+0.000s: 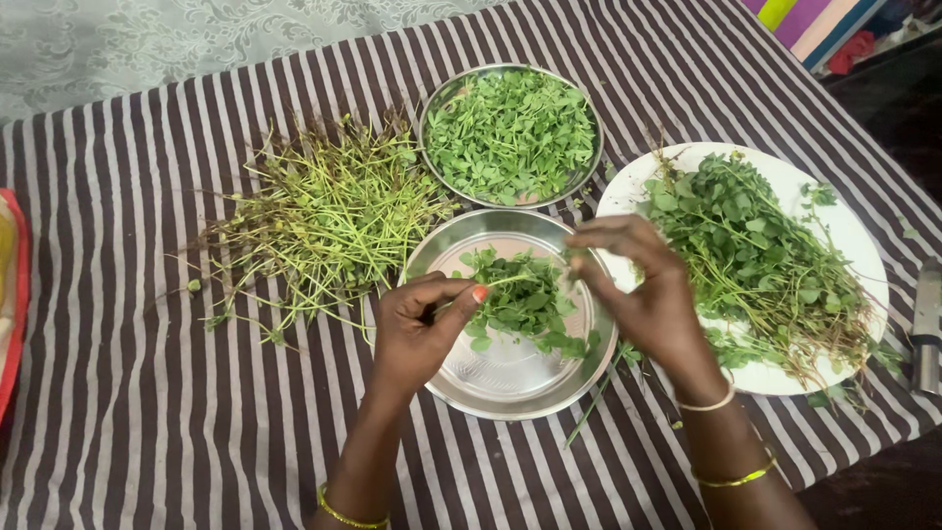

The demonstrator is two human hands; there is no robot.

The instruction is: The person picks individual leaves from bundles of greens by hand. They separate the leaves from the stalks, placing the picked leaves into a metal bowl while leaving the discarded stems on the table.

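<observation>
Both forearms enter from six o'clock, cut off at the bottom edge, thin gold bangles on each wrist. Left hand pinches a leafy green sprig by its pale stem between thumb and curled fingers; the fingertips are tucked under, so the exact grip is hard to see. Right hand closes on the sprig's other end at about two o'clock from the left hand, its fingertips hidden among leaves. The sprig hangs over a steel plate that holds a small heap of picked leaves.

At twelve o'clock sits a steel bowl full of leaves. At ten o'clock a pile of bare stems lies on the striped cloth. At three o'clock a white plate carries unpicked bunches, partly behind the right hand. A knife at the right edge is cropped.
</observation>
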